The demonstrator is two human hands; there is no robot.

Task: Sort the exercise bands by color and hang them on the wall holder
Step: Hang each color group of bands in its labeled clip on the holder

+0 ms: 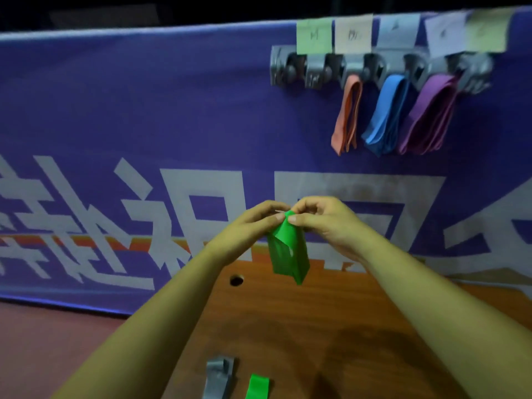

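Observation:
A green exercise band [288, 251] hangs folded above the wooden table, pinched at its top by both hands. My left hand [250, 228] grips it from the left and my right hand [325, 220] from the right. On the purple banner wall at upper right is a grey wall holder [316, 72] with coloured paper labels above its hooks. An orange band [347, 116], a blue band [385, 116] and a purple band [429, 116] hang from it. The two left hooks are bare. A second green band [257, 385] and a grey band [217, 375] lie on the table near me.
The wooden table [316, 312] has a round cable hole [236, 280] near its far edge. The purple banner [144, 110] with large white characters stands right behind the table. Reddish floor [57, 341] shows at the lower left.

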